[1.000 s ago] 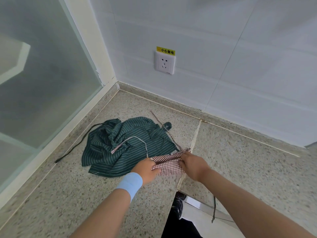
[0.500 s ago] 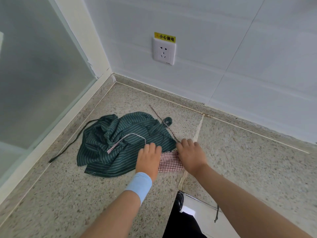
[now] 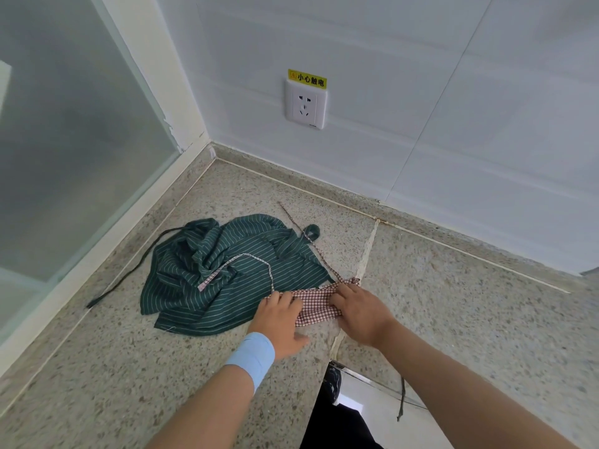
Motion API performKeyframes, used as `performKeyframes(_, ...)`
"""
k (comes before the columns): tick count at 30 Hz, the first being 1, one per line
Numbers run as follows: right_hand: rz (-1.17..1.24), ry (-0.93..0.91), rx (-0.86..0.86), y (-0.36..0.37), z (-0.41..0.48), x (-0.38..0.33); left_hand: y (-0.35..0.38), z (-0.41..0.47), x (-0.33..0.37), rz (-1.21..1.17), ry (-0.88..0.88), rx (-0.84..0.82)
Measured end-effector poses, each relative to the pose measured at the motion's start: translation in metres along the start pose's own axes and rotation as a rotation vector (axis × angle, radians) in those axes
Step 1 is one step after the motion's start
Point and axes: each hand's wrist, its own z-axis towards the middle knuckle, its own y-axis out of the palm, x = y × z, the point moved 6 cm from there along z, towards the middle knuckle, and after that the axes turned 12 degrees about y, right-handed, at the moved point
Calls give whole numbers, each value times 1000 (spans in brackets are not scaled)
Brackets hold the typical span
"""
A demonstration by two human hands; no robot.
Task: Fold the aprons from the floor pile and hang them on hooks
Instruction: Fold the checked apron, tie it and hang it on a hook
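Currently both hands are held low at the floor [image 3: 453, 303], on a small checked apron [image 3: 316, 304].

Left hand [image 3: 280, 319]: fingers are curled down onto the cloth's left edge and the thumb is laid out on the floor. A light-blue wristband [image 3: 251, 354] is worn behind it.

Right hand [image 3: 359, 314]: fingers are curled onto the cloth's right end, with the upper edge pinched.

The checked apron is bunched between the two hands, flat on the floor, beside a pale floor joint [image 3: 366, 251].

Just beyond and left of the left hand, a green striped apron [image 3: 227, 286] is lying crumpled, its near edge touched by the checked cloth. One checked strap [image 3: 245, 254] is draped over the green cloth. A second checked strap [image 3: 303, 233] is run out ahead of the right hand toward the wall.

A black strap [image 3: 136, 265] is trailed further left, toward a frosted glass panel [image 3: 64, 140].

Well ahead of the hands, a white socket [image 3: 304, 105] with a yellow label [image 3: 307, 78] is mounted on the tiled wall.

Dark trousers [image 3: 337, 426] are seen between the forearms.
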Motion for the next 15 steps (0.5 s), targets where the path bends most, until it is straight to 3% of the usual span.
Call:
performKeyframes(4, 71, 89, -33, -6, 7, 5, -5, -2, -14, -128, -14, 58)
performKeyframes(10, 133, 247, -102, -10, 24, 13, -19, 6, -46, -394, -171, 82)
performKeyframes(13, 188, 326, -116, -13, 32, 17, -19, 12, -53, -422, -233, 109)
performKeyframes(15, 93, 332, -87, -14, 35, 17, -21, 16, -52, -394, -278, 139)
